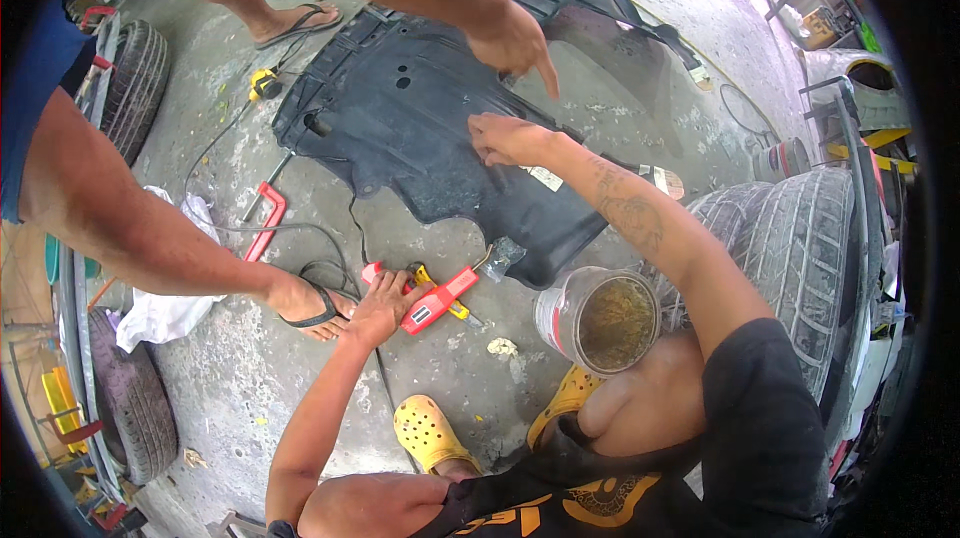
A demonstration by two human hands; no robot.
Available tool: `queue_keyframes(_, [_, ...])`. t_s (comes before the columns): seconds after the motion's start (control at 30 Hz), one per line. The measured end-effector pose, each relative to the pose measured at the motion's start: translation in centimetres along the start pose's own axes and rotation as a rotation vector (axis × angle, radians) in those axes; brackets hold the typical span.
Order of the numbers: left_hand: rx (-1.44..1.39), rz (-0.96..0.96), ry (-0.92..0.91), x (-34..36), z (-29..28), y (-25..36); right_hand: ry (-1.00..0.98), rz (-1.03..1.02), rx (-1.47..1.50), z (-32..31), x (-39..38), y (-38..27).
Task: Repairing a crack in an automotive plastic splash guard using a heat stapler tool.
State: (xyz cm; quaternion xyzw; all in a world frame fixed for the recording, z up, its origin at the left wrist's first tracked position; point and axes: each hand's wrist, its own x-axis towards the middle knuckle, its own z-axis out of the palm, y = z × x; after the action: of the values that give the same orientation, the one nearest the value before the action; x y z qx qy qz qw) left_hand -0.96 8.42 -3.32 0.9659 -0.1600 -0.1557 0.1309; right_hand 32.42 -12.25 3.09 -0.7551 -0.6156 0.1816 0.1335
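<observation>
My left hand (380, 306) is closed around a red corded tool (443, 298) with a thin metal tip, lying over a yellow utility knife (458, 310) on the floor. My right hand (500, 141) rests on a large black plastic panel (370, 138), fingers loosely bent, holding nothing visible. Another person's hand (508, 43) hangs over the panel, index finger pointing down just beyond my right hand. A small scrap of clear sheet (505, 260) sits near the tool's tip. A metal can (565, 323) with brownish contents stands below my right forearm.
The other person's sandalled feet (312, 303) are at left and upper left. Tyres (130, 98) lie at both sides beside metal racks. A red-handled tool (265, 223), white cloth (160, 318), yellow tape measure (265, 85), loose cables and another can (780, 160) lie around the panel.
</observation>
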Motion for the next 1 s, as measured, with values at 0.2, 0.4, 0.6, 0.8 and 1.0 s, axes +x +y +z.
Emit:
queue_keyframes(0.2, [-0.002, -0.004, -0.186, 0.6, -1.6, 0.0, -0.051, -0.027, -0.085, 0.1, 0.2, 0.1])
queue_keyframes(0.4, [0.086, 0.134, -0.047, 0.8, -1.2, -0.1, 0.023, 0.017, -0.001, 1.0, 0.0, 0.5])
queue_keyframes(0.6, [0.067, 0.204, 0.005, 0.0, -2.2, 0.0, 0.163, 0.121, 0.324, 0.4, -1.4, -2.4])
queue_keyframes(0.8, [-0.094, 0.302, 0.102, -0.4, -4.9, 1.3, 0.144, 0.505, 1.091, -1.0, -6.7, -6.2])
queue_keyframes(1.0, [-0.188, 0.351, 0.152, -0.5, -6.4, 2.9, 0.188, 0.633, 1.461, 1.6, -12.3, -8.7])
